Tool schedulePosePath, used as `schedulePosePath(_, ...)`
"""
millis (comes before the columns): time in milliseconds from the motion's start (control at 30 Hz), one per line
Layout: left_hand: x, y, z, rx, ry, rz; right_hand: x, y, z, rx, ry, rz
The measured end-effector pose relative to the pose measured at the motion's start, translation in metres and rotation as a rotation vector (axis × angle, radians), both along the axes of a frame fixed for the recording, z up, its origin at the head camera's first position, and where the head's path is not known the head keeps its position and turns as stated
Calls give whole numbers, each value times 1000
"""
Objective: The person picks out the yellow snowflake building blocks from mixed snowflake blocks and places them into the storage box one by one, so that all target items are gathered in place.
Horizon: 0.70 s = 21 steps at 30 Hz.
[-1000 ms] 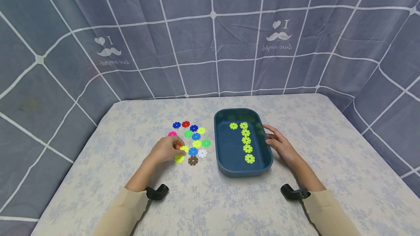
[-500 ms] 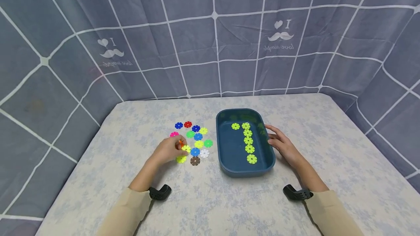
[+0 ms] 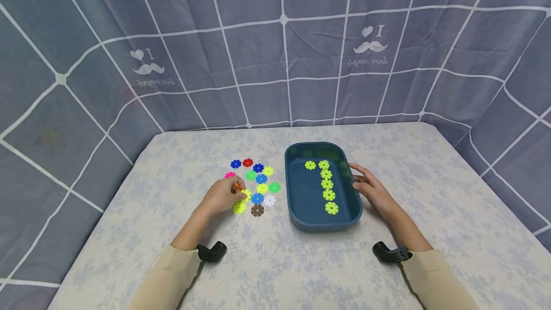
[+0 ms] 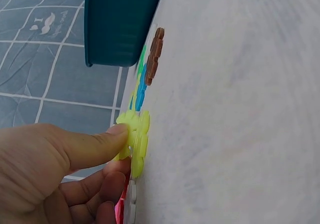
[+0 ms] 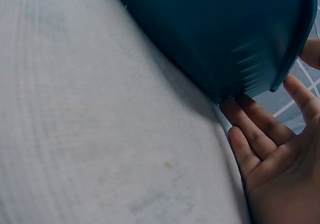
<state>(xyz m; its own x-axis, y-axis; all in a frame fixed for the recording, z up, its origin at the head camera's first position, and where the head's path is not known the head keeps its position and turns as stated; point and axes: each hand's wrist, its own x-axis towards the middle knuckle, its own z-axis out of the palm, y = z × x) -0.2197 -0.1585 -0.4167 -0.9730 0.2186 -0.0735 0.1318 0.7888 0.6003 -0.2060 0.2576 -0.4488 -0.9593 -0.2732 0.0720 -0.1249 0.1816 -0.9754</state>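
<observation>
My left hand [image 3: 221, 196] is at the near left of a group of notched plastic discs. It pinches a yellow snowflake disc [image 3: 247, 195] between thumb and finger. In the left wrist view the thumb lies on that disc [image 4: 130, 119], just beside another yellow disc [image 4: 141, 146]. An orange disc [image 3: 238, 186] shows partly behind the fingers. My right hand [image 3: 375, 196] rests against the right side of a dark blue-green bin [image 3: 323, 227]; in the right wrist view its extended fingers [image 5: 255, 129] touch the bin wall. Several yellow discs [image 3: 327, 184] lie inside the bin.
Around the left hand lie more loose discs, among them a brown one [image 3: 257, 210], a white one [image 3: 269, 200], a red one [image 3: 247, 162] and a green one [image 3: 274, 187]. A grey checked curtain [image 3: 241, 61] hangs behind the patterned tabletop [image 3: 280, 271].
The head view has shifted slightly. My left thumb and finger have drawn closer together on the yellow disc. My right hand and the bin stay as they were.
</observation>
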Motion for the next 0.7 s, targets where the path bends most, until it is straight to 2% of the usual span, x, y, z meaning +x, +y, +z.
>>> schedulePosePath(333, -1, -2, -1, 25, 32, 7, -1, -1, 1, -5, -13, -11)
schedulePosePath(533, -1, 0, 2, 52, 17, 41, 1, -1, 2, -8, -24, -15)
schedulePosePath(700, 0, 3, 4, 82, 30, 44, 1, -1, 2, -8, -28, -13)
